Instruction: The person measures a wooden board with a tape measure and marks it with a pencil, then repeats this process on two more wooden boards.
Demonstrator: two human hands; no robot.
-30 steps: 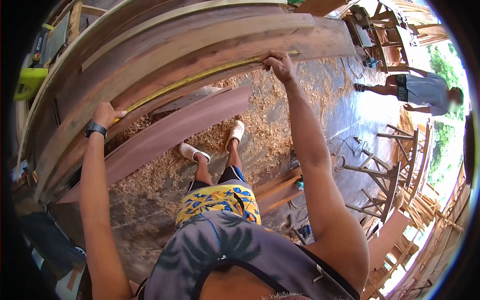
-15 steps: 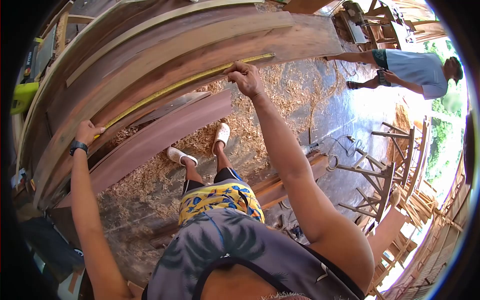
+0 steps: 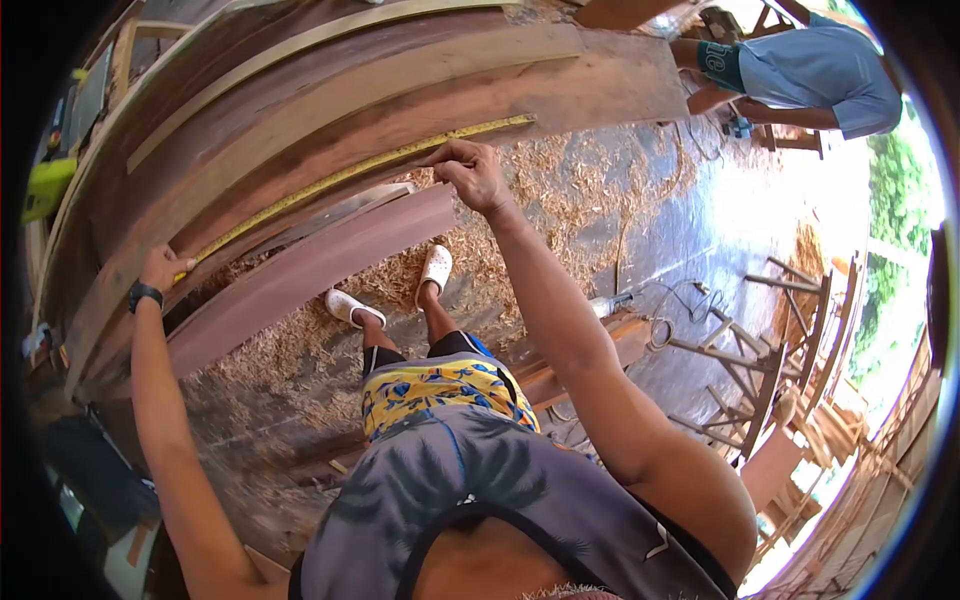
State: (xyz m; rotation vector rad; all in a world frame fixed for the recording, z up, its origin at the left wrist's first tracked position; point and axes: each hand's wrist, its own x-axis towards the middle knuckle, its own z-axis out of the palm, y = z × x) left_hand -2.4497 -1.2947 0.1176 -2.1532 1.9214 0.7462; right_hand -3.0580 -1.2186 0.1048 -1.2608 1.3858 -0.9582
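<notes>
A yellow measuring tape [image 3: 345, 192] lies stretched along a long brown wooden board [image 3: 605, 95]. At the tape's near-left end, my left hand [image 3: 161, 268] grips it, with the thumb pressed on the tape. My right hand [image 3: 472, 176] is closed in a pinch at the board's lower edge, just below the tape and short of its far end. Whatever those fingers pinch, if anything, is too small to make out. Pale wood strips [image 3: 400, 85] rest on the board above the tape.
Below the board a reddish plank [image 3: 330, 260] slants near my feet. Wood shavings [image 3: 570, 200] cover much of the floor. Another person [image 3: 800, 75] bends over at the upper right. Wooden trestles [image 3: 770, 370] and a cabled power tool [image 3: 610, 304] stand or lie to the right.
My right hand has shifted slightly left and down in view, as has the tape's far end. My left hand stays on the tape. The other person has moved up and bent over.
</notes>
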